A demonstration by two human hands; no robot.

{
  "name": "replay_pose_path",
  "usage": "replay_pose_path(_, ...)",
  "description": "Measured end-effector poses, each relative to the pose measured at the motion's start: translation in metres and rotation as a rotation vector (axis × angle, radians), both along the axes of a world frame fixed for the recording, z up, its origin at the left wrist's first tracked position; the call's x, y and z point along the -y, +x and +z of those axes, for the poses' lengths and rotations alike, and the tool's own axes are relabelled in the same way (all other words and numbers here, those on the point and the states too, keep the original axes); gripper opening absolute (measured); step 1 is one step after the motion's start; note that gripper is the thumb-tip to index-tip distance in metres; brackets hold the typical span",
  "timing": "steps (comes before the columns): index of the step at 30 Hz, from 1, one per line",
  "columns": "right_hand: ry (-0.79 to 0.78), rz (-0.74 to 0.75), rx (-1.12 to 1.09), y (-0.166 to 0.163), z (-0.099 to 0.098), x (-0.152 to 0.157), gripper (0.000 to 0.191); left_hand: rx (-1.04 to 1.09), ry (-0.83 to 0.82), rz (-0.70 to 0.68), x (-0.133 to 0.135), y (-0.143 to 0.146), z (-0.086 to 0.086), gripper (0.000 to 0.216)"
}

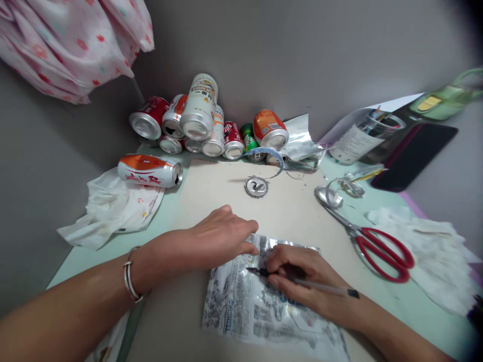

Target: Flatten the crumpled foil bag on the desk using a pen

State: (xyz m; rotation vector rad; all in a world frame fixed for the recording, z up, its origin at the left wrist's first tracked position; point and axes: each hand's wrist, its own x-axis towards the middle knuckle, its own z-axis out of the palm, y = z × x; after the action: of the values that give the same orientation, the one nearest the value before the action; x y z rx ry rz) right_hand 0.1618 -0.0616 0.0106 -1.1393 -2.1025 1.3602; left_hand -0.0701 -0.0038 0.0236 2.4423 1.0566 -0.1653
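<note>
Nearest: flattened sheet of printed silver can metal (264,306), lying flat on the beige board (211,196) at the near edge of the table (377,201).
Right hand (302,276): closed around a thin black-tipped pen (302,281), its point resting on the sheet near the upper edge.
Left hand (219,239): palm down, fingers together, pressing on the sheet's top left corner; silver bangles (130,276) on the wrist.
Hands: close together, fingertips almost meeting above the pen point.
Beyond: round cut-off can lid (256,186) on the board, well apart from the sheet.
Right side: red-handled scissors (370,241), with curled metal strips (339,193) at their tips.
Left side: orange-and-white can (151,171) lying on crumpled white paper (113,208).
Far corner: pile of drink cans (199,125) against the grey wall.
</note>
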Motion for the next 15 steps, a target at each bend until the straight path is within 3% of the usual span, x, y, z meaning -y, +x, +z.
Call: replay_pose_path(15,0.027,-0.024,0.021,-0.0028,0.0038,-0.0014,0.014,0.01,-0.004,0.0,0.0,-0.001,-0.0001,0.027)
